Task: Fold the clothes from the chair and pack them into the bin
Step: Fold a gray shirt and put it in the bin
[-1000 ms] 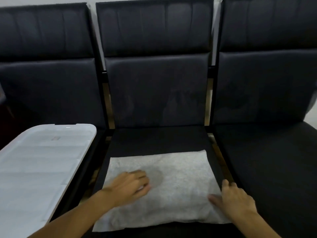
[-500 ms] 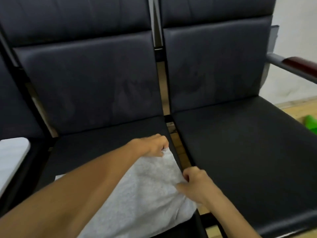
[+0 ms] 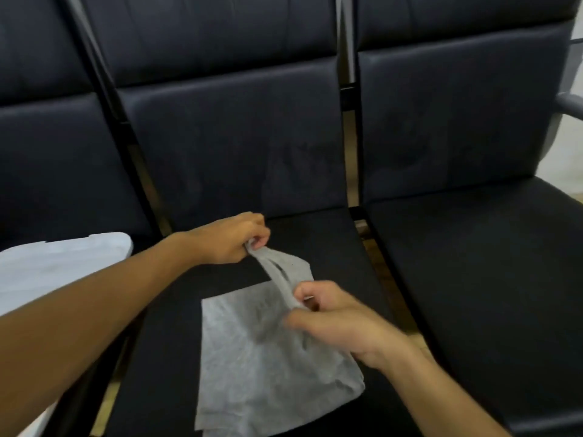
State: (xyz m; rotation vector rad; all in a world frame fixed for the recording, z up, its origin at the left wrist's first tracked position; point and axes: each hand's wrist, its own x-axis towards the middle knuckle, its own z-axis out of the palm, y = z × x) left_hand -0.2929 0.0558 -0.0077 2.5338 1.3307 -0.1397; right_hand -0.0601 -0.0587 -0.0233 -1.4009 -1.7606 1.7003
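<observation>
fold underway: grey garment (image 3: 268, 351)'s 3 o'clock edge, flat a second ago, now lifted; left hand (image 3: 233, 241) and right hand (image 3: 328, 316) fingers pinch it.

Row of three black padded seats (image 3: 473, 279) with tall cushioned backs (image 3: 227, 146), joined on dark frame bars (image 3: 348, 99). Grey armrest (image 3: 569, 104) at far right. Pale wall (image 3: 568, 146) behind it. Soft, even light; dull sheen on upholstery.
</observation>
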